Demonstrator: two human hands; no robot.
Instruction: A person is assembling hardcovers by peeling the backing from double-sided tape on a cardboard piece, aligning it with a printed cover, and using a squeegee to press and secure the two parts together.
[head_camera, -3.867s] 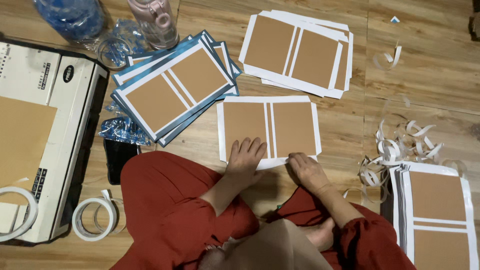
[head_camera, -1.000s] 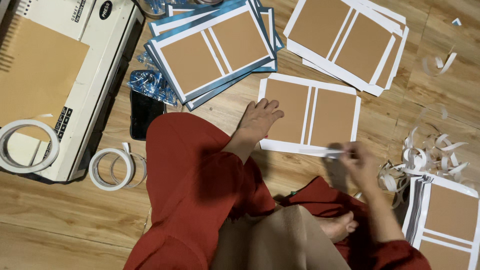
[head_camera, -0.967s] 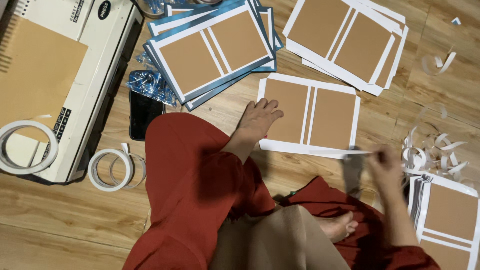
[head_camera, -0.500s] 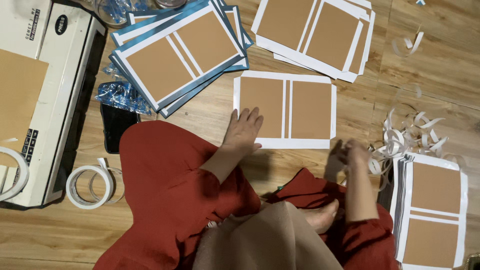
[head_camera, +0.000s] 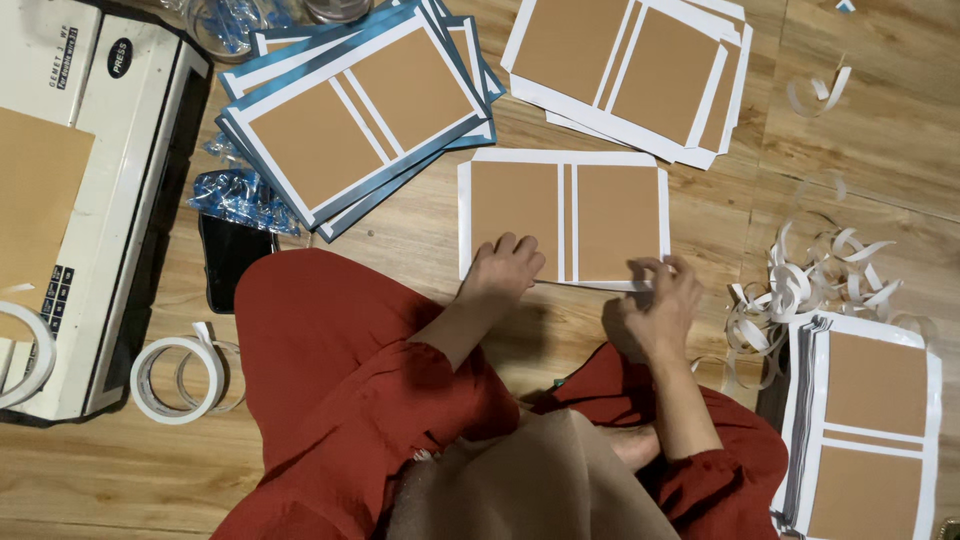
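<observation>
Head view only. I see the card flat on the floor, just ahead of the knees, long axis left-right, brown panels in a white border. Left hand lies flat on its near-left part, fingers spread, pinning it. Right hand is at the near-right edge, fingertips pinched on a thin white strip along that edge; right is nearer the strip. Around: blue-edged stack up left, white stack up right, third stack at right, strip curls beside it. Tape roll, phone, white machine at left. Nothing blocks the card's near edge.
</observation>
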